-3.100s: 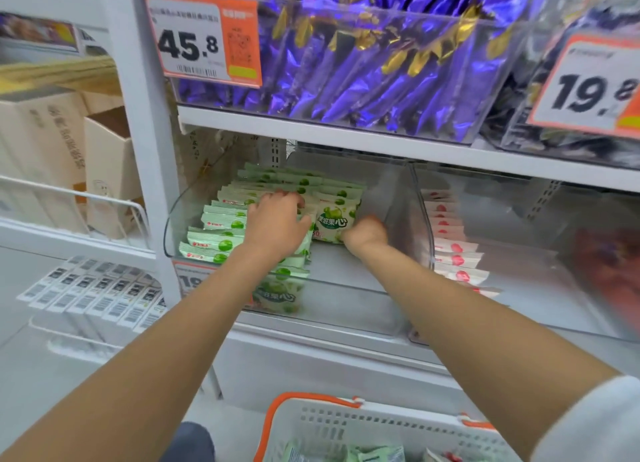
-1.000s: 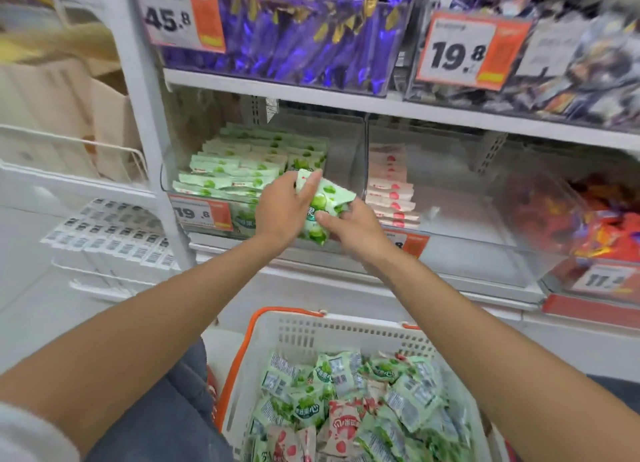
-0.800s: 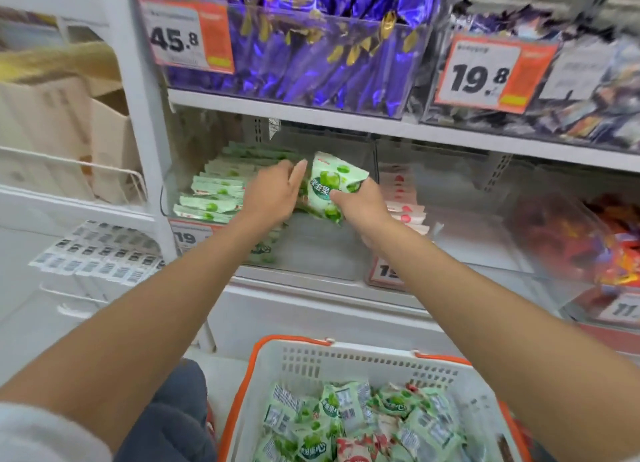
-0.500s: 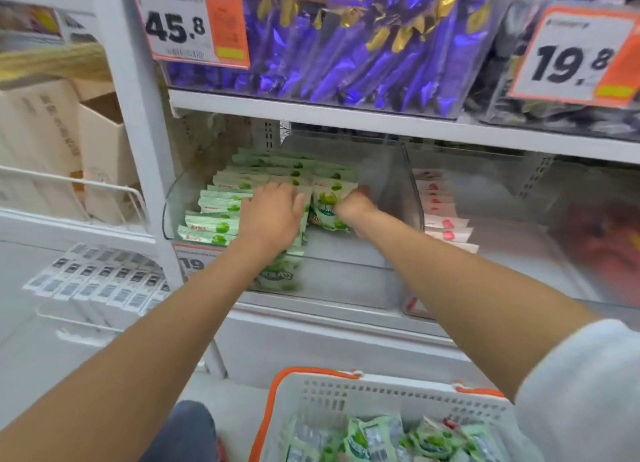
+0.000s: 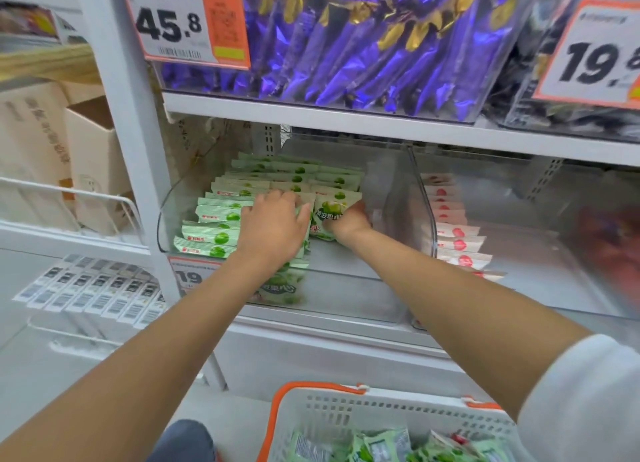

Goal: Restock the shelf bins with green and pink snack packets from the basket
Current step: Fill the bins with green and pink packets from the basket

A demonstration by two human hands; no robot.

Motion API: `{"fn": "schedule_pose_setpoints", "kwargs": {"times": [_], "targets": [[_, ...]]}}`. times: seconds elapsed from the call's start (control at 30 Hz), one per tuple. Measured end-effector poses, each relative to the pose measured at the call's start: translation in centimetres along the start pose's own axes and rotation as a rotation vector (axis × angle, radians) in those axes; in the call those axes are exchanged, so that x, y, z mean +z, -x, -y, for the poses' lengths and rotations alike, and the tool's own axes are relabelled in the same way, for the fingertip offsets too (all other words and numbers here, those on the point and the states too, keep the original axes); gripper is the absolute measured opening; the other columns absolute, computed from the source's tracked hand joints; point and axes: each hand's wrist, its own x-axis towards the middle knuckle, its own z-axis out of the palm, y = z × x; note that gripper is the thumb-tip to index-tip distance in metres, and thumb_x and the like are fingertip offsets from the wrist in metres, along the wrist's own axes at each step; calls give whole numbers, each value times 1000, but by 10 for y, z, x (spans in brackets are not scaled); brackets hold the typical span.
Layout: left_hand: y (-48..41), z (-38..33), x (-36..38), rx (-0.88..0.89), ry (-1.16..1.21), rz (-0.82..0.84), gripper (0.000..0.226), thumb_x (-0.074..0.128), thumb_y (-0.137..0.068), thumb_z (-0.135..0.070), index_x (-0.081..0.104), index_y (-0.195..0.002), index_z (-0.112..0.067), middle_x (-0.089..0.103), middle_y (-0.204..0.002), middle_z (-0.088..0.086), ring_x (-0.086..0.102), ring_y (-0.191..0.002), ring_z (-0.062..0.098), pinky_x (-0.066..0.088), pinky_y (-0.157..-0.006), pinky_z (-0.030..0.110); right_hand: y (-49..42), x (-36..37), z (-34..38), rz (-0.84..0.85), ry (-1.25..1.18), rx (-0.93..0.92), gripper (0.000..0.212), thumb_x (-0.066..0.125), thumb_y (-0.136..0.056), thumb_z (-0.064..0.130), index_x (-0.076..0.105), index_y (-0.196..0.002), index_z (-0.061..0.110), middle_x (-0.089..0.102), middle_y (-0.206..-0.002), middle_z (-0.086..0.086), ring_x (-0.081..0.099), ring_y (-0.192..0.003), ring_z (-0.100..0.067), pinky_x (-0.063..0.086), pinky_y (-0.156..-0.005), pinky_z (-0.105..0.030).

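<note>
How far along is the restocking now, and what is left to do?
Done: the left bin already holds rows of green packets, and the right bin a row of pink packets. In hand: the right hand grips one green packet beside those rows; the left hand rests on them. Left: the basket holds loose packets, mostly green.

Found packet rows [image 5: 221, 215] in the left bin [image 5: 162, 219], left hand [image 5: 273, 226] atop them, right hand [image 5: 351, 220] holding one packet [image 5: 332, 207] at their right. Found another row [image 5: 453, 234] in the right bin [image 5: 554, 288], beside the divider [image 5: 420, 201]. Saw the basket [image 5: 346, 402] below, before the shelf [image 5: 311, 323].
</note>
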Motion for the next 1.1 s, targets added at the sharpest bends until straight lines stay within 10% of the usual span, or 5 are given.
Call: {"fn": "schedule_pose_setpoints", "kwargs": {"times": [0.13,0.37,0.57,0.77,1.1], "targets": [[2,0,-2,9,20,1,40,37,-101,-42,60,-123,-18,59,-127,6,51,-118,27,40,-96,45,-9,-1,-10,24,-32,-32,85,81,-57,52,51,-127,13,60,-127,-7,58,-118,-26,49,-97,-35],[18,-10,-11,9,19,-73,35,41,-99,-34,62,-121,-16,60,-126,6,51,-117,27,40,-96,44,40,-46,-10,36,22,-21,48,74,-83,24,56,-121,1,57,-119,-10,57,-116,-27,47,-85,-27],[73,-52,-36,49,122,-156,15,50,-93,-26,59,-85,-17,62,-84,1,57,-79,25,43,-62,35,106,-75,-23,-157,123,-481,23,61,-83,7,63,-106,9,60,-109,-10,58,-101,-27,48,-88,-35],[149,-65,-16,-81,114,178,14,48,-92,-27,57,-86,-17,63,-83,3,60,-80,28,38,-59,31,169,-86,-88,-69,111,-690,13,55,-79,1,62,-85,10,57,-86,-3,55,-80,-21,44,-72,-34],[226,-35,78,-143,-104,883,30,48,-97,-19,64,-106,4,65,-104,16,62,-97,28,48,-83,35,195,-17,-335,541,456,-61,17,54,-89,3,63,-101,11,61,-100,-6,60,-95,-23,45,-74,-29]]}}
